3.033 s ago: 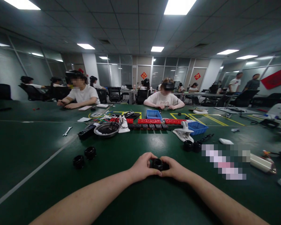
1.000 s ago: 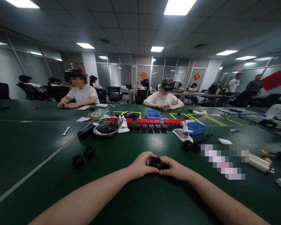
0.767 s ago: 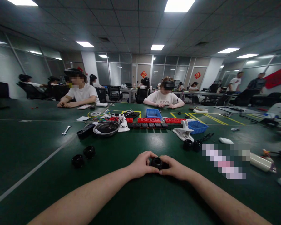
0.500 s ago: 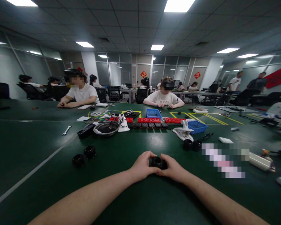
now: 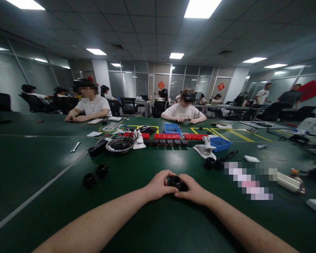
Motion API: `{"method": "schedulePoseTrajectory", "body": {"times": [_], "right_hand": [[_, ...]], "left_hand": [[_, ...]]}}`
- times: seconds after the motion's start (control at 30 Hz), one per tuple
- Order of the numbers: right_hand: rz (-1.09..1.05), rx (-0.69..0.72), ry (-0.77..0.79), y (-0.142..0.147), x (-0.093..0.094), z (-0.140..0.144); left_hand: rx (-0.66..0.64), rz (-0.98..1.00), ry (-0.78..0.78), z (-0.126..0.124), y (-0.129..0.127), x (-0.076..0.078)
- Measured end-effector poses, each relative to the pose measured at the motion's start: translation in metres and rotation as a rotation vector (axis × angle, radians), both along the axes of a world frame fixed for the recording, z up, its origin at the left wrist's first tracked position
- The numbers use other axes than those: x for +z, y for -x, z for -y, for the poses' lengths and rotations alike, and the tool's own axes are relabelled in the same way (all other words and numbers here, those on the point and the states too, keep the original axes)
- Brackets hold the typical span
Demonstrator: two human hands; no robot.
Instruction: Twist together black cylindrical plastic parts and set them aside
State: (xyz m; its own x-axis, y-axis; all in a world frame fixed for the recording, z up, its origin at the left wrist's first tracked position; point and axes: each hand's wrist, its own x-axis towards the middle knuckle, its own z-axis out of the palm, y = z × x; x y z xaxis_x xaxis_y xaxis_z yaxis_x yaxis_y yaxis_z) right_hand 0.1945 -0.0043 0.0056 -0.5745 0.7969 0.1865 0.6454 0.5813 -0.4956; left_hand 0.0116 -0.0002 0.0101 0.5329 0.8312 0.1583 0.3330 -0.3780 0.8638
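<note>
A small black round part point(image 5: 176, 182) rests on the green table point(image 5: 158, 225), held from both sides. My left hand point(image 5: 158, 185) grips its left side with thumb and fingers curled over it. My right hand point(image 5: 194, 189) grips its right side. Both forearms lie on the table and reach forward from the near edge. Two similar black round parts point(image 5: 95, 175) sit to the left, and another pair point(image 5: 215, 163) sits to the right, beyond my hands.
Past my hands lie a metal bowl point(image 5: 120, 144), red and black strips point(image 5: 171, 138), blue bins point(image 5: 221, 143), a white clamp-like piece point(image 5: 205, 148), a wrench point(image 5: 75, 147) and a silver cylinder point(image 5: 289, 182). Seated people point(image 5: 184, 110) work across the table.
Both hands stay closed around the black part with only slight finger shifts. The view drifts a little.
</note>
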Motion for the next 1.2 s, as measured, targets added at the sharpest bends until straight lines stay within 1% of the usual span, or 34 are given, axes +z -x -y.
{"method": "schedulePoseTrajectory", "body": {"times": [0.1, 0.37, 0.47, 0.6, 0.73, 0.8, 0.87, 1.0, 1.07, 1.13, 1.2], "right_hand": [[-0.051, 0.082, 0.089, -0.005, 0.003, -0.003], [-0.082, 0.146, 0.203, -0.007, 0.014, -0.003], [-0.082, 0.155, 0.212, -0.008, 0.014, -0.004], [-0.087, 0.161, 0.203, -0.009, 0.01, -0.006], [-0.079, 0.141, 0.154, -0.009, 0.007, -0.006], [-0.065, 0.111, 0.127, -0.006, 0.004, -0.006], [-0.048, 0.035, 0.103, -0.002, 0.0, -0.005], [0.019, -0.254, -0.017, 0.012, -0.01, 0.0], [0.063, -0.332, -0.082, 0.017, -0.012, 0.004], [0.077, -0.327, -0.111, 0.019, -0.012, 0.006], [0.049, -0.259, -0.095, 0.016, -0.009, 0.006]], "left_hand": [[-0.033, 0.008, 0.02, -0.002, 0.0, -0.001], [-0.029, -0.007, -0.004, -0.004, -0.001, -0.004], [-0.016, -0.022, -0.028, -0.004, 0.0, -0.004], [-0.008, -0.025, -0.02, -0.003, 0.0, -0.002], [0.013, -0.014, 0.001, -0.001, -0.001, 0.0], [0.036, -0.006, 0.007, 0.001, -0.002, -0.001], [0.079, -0.002, -0.003, 0.002, -0.004, -0.003], [0.187, -0.01, -0.055, 0.005, -0.008, -0.006], [0.207, -0.015, -0.067, 0.006, -0.009, -0.006], [0.199, -0.017, -0.07, 0.006, -0.009, -0.005], [0.175, -0.022, -0.089, 0.006, -0.007, -0.004]]}}
